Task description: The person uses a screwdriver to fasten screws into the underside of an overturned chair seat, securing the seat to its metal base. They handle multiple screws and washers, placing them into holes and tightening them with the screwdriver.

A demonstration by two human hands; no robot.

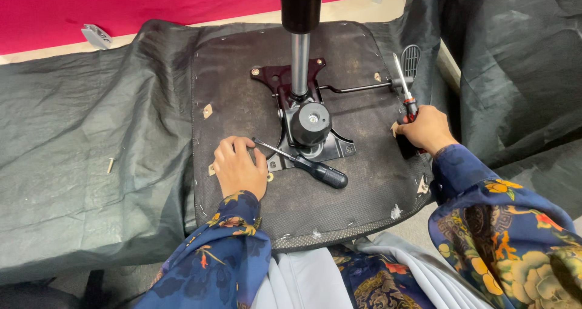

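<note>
While my left hand is pressing flat on the seat base, my right hand is gripping a screwdriver at its right edge. I am keeping it steady.

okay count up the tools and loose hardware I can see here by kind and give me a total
Screwdrivers: 2, a black-handled one lying on the seat underside by the left hand, and a red-and-black one in the right hand
Loose screws: 1, on the dark cloth
Metal brackets: 1, on the red surface
Total: 4
</note>
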